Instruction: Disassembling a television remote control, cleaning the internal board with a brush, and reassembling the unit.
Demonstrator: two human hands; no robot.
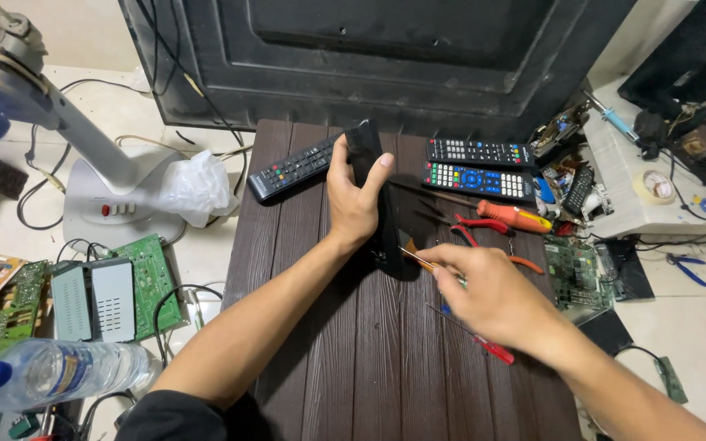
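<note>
A dark wood-grain bench (pixel 369 367) stood on a pale floor, with a large black panel (pixel 369 57) leaning behind it. The left hand (pixel 355 200) was closed around a black remote (pixel 373 196), holding it on edge over the middle of the bench. The right hand (pixel 484 290) gripped a thin tool (pixel 415 258) whose tip touched the remote's lower edge. Three more remotes (pixel 475 167) lay at the far edge, red pliers (pixel 484 229) and a screwdriver (pixel 516 216) nearby. Circuit boards (pixel 149 282) and a water bottle (pixel 59 371) sat on the floor to the left.

Three remotes (pixel 479 167) behind held remote (pixel 373 196), pliers (pixel 484 229) right, on table (pixel 353 359)
</note>
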